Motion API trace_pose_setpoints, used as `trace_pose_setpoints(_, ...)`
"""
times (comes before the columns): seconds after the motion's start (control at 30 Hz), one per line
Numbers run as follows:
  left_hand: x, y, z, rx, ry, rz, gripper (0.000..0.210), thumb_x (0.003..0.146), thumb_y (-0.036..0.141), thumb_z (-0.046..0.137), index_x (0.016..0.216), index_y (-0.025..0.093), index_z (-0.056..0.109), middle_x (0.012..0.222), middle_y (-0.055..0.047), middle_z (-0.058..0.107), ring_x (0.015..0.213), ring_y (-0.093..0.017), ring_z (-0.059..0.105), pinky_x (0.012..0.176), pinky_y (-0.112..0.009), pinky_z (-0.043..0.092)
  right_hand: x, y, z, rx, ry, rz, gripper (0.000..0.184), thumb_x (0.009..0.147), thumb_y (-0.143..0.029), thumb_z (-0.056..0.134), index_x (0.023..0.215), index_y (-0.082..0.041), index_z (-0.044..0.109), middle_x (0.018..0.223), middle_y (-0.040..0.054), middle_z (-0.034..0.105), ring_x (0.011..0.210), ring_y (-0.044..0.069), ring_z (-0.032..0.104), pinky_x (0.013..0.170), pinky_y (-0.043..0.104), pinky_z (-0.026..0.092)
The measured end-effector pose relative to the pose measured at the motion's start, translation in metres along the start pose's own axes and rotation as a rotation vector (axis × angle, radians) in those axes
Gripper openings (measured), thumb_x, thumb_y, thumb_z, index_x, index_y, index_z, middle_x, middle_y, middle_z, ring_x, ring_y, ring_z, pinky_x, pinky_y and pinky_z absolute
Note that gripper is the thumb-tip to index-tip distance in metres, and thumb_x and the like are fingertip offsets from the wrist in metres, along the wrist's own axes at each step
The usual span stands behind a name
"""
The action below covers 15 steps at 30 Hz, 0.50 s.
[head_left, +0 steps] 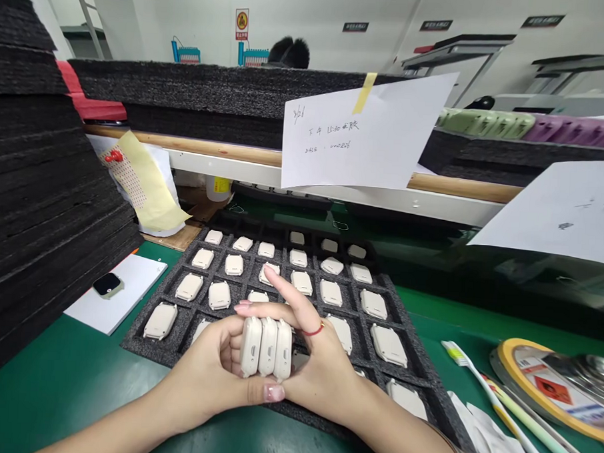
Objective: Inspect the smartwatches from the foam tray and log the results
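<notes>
Three off-white watch cases [267,348] stand side by side in a stack between my hands, a small slot showing on each edge facing me. My left hand [210,363] is closed round them, its thumb running along the bottom. Against the stack's right side lies my right hand [323,361]; one finger reaches behind the top and the index finger points up and away. Its thumb is mostly hidden. Below and beyond both hands, a black foam tray [188,315] holds many similar cases, such as one watch case [389,344] lying flat in its compartment.
A tall stack of black foam [48,195] rises at left beside a smartwatch [108,285] on white paper [129,292]. At right lie a toothbrush [494,402], a yellow-rimmed round container [550,384] and a white tissue [493,435]. A shelf with handwritten paper [356,142] overhangs the tray's back.
</notes>
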<state>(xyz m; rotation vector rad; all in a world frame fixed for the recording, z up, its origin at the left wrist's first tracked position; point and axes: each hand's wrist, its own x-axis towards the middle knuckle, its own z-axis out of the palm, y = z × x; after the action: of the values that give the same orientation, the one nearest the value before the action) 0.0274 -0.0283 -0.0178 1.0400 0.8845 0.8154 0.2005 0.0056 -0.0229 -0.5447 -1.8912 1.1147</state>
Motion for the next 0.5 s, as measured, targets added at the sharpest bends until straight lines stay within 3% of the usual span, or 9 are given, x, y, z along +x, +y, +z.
trace_pose_setpoints(0.1,-0.0017,-0.0036,0.0017,-0.02,0.037,0.021,0.054,0.064,0.035,0.089,0.106,0.015,0.062,0.094,-0.004,0.071,0.088,-0.017,0.065,0.083,-0.03,0.052,-0.0015,0.0002,0.0013,-0.051,-0.013,-0.013,0.109,0.074,-0.014,0.081,0.156,-0.038,0.013,0.127,0.0032,0.068,0.108,0.021,0.07,0.089,0.03,0.059)
trace_pose_setpoints(0.23,-0.0039,-0.0056,0.0052,-0.09,0.091,0.058,0.048,0.076,0.05,0.077,0.106,0.017,0.062,0.084,-0.001,0.068,0.082,-0.016,0.066,0.08,-0.031,0.053,-0.003,0.0028,0.0067,-0.2,-0.057,-0.105,0.1,0.082,-0.014,0.072,0.157,-0.036,0.01,0.13,0.0038,0.066,0.125,0.022,0.06,0.104,0.036,0.051)
trace_pose_setpoints(0.37,-0.0038,-0.0031,0.0075,-0.008,0.142,0.015,0.043,0.073,0.035,0.082,0.107,0.018,0.061,0.091,-0.001,0.069,0.092,-0.02,0.067,0.084,-0.031,0.053,-0.0033,0.0062,0.01,-0.261,-0.081,-0.137,0.098,0.085,-0.018,0.07,0.158,-0.034,0.007,0.133,0.0058,0.065,0.127,0.023,0.059,0.106,0.039,0.05)
trace_pose_setpoints(0.5,-0.003,-0.005,0.0079,-0.02,0.079,0.041,0.047,0.071,0.026,0.083,0.11,0.019,0.056,0.098,-0.004,0.072,0.096,-0.023,0.069,0.083,-0.033,0.055,-0.0037,0.008,0.0083,-0.196,-0.083,-0.126,0.098,0.084,-0.014,0.068,0.158,-0.033,0.007,0.131,0.0048,0.066,0.126,0.023,0.059,0.105,0.039,0.051)
